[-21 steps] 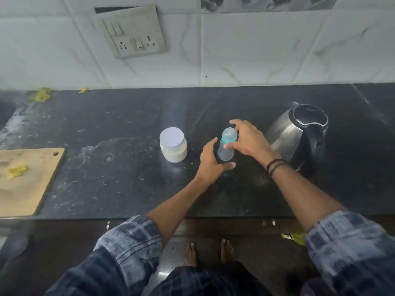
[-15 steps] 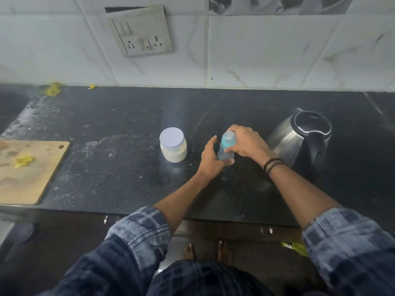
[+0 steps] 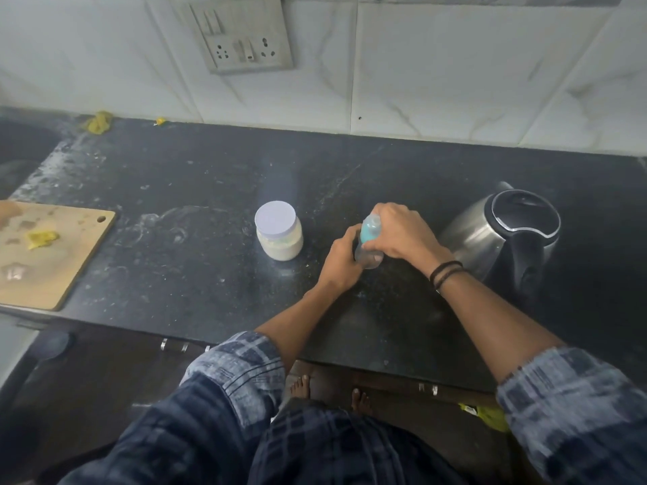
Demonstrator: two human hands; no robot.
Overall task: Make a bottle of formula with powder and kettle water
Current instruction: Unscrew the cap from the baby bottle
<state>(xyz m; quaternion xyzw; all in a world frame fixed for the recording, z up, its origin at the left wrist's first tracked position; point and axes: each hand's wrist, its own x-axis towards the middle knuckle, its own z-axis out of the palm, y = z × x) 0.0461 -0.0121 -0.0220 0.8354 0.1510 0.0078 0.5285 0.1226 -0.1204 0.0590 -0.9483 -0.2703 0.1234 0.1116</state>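
Observation:
A small clear baby bottle (image 3: 368, 244) with a blue-green cap stands on the black counter (image 3: 196, 267), slightly tilted. My left hand (image 3: 341, 260) wraps around its lower body from the left. My right hand (image 3: 399, 232) grips its cap from above and the right. A jar of pale powder (image 3: 279, 235) with a white lid stands just left of the hands. A steel kettle (image 3: 504, 236) with a black lid and handle sits to the right, behind my right wrist.
A wooden cutting board (image 3: 45, 253) with yellow scraps lies at the counter's left edge. A socket panel (image 3: 245, 36) is on the tiled wall behind. The counter's front edge runs just below my forearms; bare feet show on the floor.
My left hand has closed around the bottle's body, where before its fingers stood apart beside it. My right hand has settled lower over the cap. The camera has shifted closer.

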